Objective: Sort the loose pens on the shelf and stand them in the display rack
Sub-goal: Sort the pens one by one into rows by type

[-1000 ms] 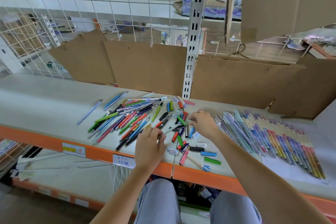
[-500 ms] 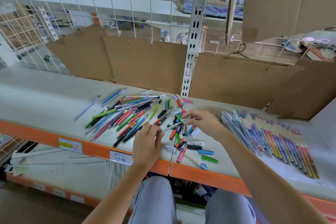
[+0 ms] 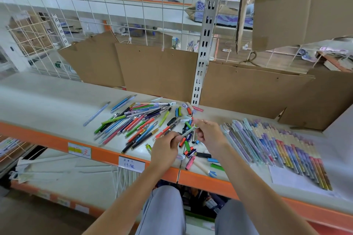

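A jumble of loose coloured pens (image 3: pixel 133 122) and several caps lies on the pale shelf (image 3: pixel 47 101). Above its right part my left hand (image 3: pixel 166 149) grips the lower end of a thin pale green pen (image 3: pixel 188 131). My right hand (image 3: pixel 208 133) pinches that pen's upper end, so both hands hold it a little above the shelf. To the right, several pastel pens (image 3: pixel 277 147) lie side by side in a neat row. No display rack shows in view.
Cardboard sheets (image 3: pixel 158 70) lean along the back of the shelf, split by a slotted metal upright (image 3: pixel 202 59). White wire grid stands behind. The orange shelf edge (image 3: pixel 107 155) carries two labels. A white paper (image 3: pixel 292 179) lies under the sorted row.
My right hand rose from the pile and took the upper end of the pale green pen held by my left hand. Both hands lifted slightly toward each other.
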